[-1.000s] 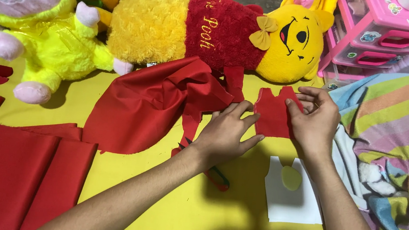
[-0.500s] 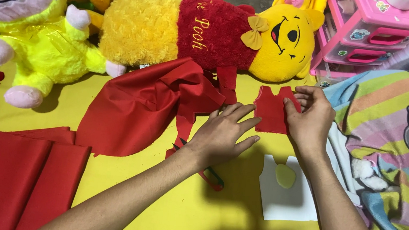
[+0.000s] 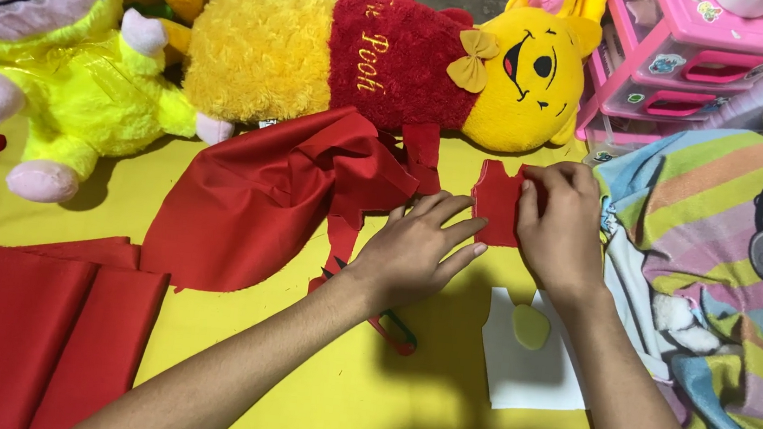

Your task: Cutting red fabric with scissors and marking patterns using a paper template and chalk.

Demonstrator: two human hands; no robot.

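A small red fabric cutout (image 3: 497, 204), shaped like a tiny sleeveless top with two shoulder tabs at its upper edge, was seen lying flat on the yellow cloth surface (image 3: 290, 392), just below the yellow bear plush (image 3: 387, 61). The right hand (image 3: 562, 227) was laid over its right side, fingers curled and pinching the upper right tab. The left hand (image 3: 415, 250) was pressed flat beside its left edge, fingers spread and released, fingertips just touching the cutout. A larger crumpled red fabric piece (image 3: 271, 199) was noted close on the left. A white paper pattern (image 3: 530, 364) lay just below. Striped bedding (image 3: 730, 276) bordered the right; bare yellow surface remained toward the near edge.
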